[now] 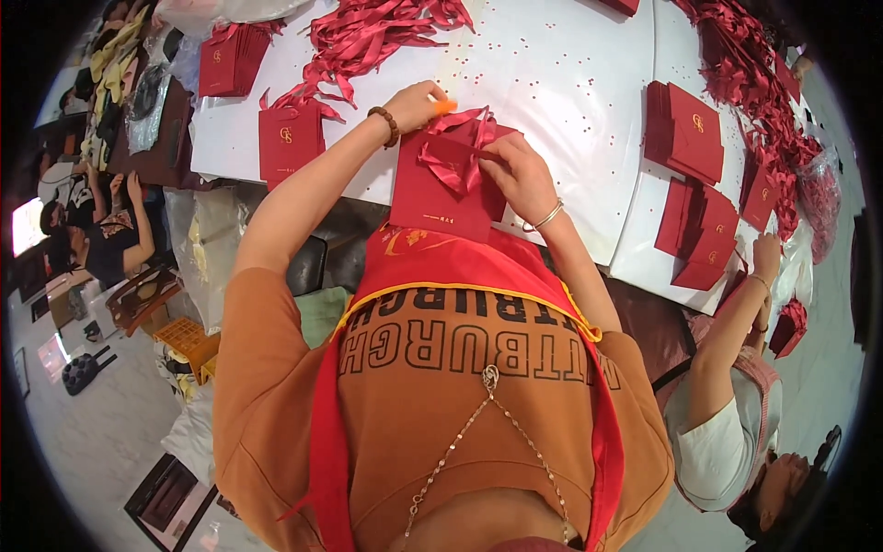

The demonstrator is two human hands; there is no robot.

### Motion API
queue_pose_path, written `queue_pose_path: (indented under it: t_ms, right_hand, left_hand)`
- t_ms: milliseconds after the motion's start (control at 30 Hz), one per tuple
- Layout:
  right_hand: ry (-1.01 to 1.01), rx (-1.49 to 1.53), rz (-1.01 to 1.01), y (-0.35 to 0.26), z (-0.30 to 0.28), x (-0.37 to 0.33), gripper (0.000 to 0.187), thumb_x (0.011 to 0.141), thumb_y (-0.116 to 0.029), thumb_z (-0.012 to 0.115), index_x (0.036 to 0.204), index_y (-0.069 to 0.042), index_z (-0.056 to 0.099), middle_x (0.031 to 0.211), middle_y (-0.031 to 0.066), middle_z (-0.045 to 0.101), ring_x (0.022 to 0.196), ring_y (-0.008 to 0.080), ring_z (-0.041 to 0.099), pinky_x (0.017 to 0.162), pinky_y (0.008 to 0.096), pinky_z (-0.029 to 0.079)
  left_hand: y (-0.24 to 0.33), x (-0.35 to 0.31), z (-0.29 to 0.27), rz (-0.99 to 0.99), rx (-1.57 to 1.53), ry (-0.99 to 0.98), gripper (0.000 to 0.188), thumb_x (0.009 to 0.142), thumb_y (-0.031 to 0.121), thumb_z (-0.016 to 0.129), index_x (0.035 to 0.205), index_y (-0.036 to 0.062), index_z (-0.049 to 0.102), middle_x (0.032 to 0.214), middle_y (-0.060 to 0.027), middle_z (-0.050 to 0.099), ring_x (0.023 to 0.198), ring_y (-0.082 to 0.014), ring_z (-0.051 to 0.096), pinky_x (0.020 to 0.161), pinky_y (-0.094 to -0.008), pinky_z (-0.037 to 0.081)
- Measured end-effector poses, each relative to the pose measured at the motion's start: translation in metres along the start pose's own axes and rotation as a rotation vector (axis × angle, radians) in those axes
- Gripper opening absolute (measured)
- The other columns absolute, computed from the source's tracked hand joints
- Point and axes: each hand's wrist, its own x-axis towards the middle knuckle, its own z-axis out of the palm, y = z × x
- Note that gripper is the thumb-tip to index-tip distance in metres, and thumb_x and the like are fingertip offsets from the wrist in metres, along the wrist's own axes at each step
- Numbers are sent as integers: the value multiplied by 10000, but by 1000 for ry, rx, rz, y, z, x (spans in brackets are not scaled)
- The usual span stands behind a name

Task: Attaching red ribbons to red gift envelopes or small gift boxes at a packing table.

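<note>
A red paper gift bag (441, 204) lies at the table's near edge, right in front of my body. Loops of shiny red ribbon (449, 173) spread over its upper part. My left hand (418, 106), with a brown bead bracelet at the wrist, is at the bag's far left corner. Its fingers are curled around a small orange thing (445, 108), whose kind I cannot make out. My right hand (521, 179), wearing a light bangle, is closed at the bag's right side, thumb and fingers pinching the ribbon. The fingertips are partly hidden.
Red bags stand in a stack (230, 63) at the far left, beside a single bag (290, 143). A ribbon heap (377, 37) lies beyond them. Tiny red dots sprinkle the white table (575, 110). More bags (685, 133) lie right, near a co-worker's arm (731, 322).
</note>
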Motion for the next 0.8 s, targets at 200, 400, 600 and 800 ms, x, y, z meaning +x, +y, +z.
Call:
queue_pose_path:
  t_ms: [200,400,600,800]
  right_hand:
    - [79,3,-17,1,2,-2,180,750,-105,614,917,-43,595,995,116,500,904,269,481,751,329,419]
    - [-12,172,69,12,10,-1,196,778,-87,604,964,-29,580,1015,86,487,866,170,496,724,254,421]
    - [-111,378,227,-1,12,1,363,775,-54,600,1120,-69,487,1056,72,497,955,144,496,791,257,415]
    - [-133,547,170,-2,19,0,492,765,-31,610,1205,-62,392,1113,72,499,1002,157,502,845,269,407]
  left_hand:
    - [14,-26,-1,371,-76,168,228,808,71,529,1035,54,543,685,8,518,540,-50,424,482,-206,356]
    - [22,-20,18,344,-49,87,240,818,252,533,929,64,632,823,-84,639,712,-163,583,651,-274,445]
    - [29,-14,14,266,137,-105,269,802,280,585,778,13,603,622,-33,552,590,-99,498,540,-256,397]
    - [29,10,-38,19,-285,85,251,823,332,571,763,90,601,496,39,415,375,-72,344,374,-234,274]
